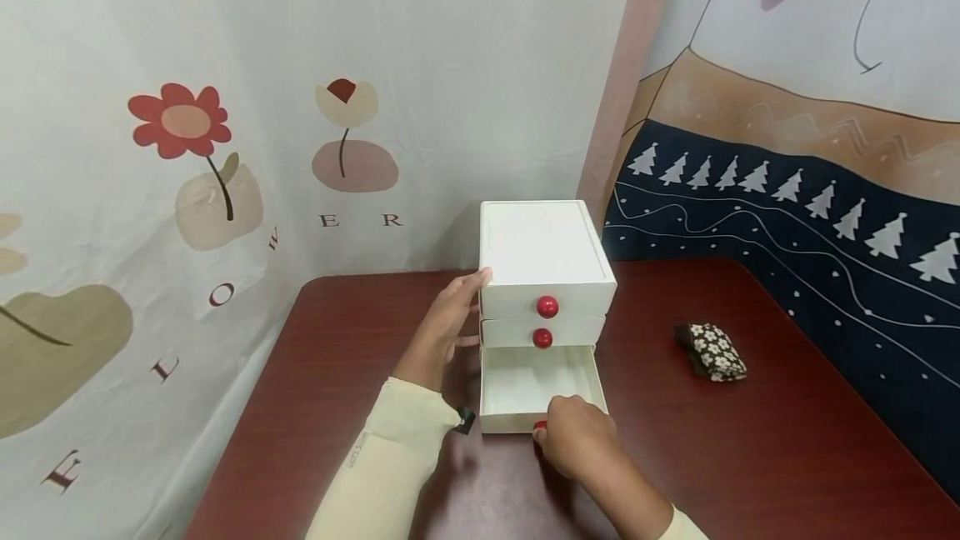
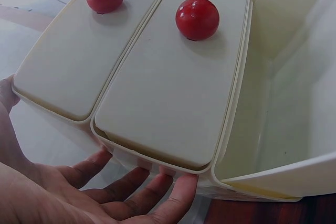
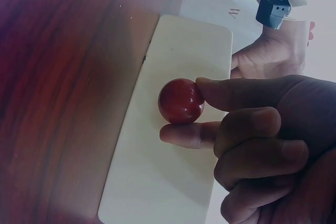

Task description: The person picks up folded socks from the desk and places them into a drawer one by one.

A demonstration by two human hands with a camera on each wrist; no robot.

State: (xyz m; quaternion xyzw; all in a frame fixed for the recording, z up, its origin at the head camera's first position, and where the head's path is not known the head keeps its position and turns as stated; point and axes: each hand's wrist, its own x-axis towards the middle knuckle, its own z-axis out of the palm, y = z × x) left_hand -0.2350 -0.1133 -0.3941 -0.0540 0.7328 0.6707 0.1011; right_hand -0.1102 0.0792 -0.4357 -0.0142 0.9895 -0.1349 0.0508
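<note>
We see a small white drawer cabinet (image 1: 543, 261) standing on a dark red table (image 1: 750, 440), set toward the back near the corner where two patterned wall cloths meet. It has three drawers stacked one above another. The top drawer (image 1: 547, 304) and the middle drawer (image 1: 542, 333) sit closed, each with a round red knob, while the bottom drawer (image 1: 536, 386) is pulled out toward the person, and we can look down into its bare white inside.

The right hand (image 1: 577, 440) is at the front of the bottom drawer. In the right wrist view we see thumb and forefinger pinching that drawer's red knob (image 3: 181, 100) — the remaining fingers are curled in behind.

The left hand (image 1: 446, 327) rests against the cabinet's left side with its fingers straight and relaxed; its fingertips reach up by the top drawer's edge. The left wrist view shows those fingers (image 2: 157, 198) lying flat along the cabinet's side wall, touching it without curling round anything. A pale long sleeve (image 1: 382, 461) covers the left forearm.

On the table to the right of the cabinet, well apart from it, lies a small dark pouch (image 1: 711, 351) with a white flower print — no hand is near it.
</note>
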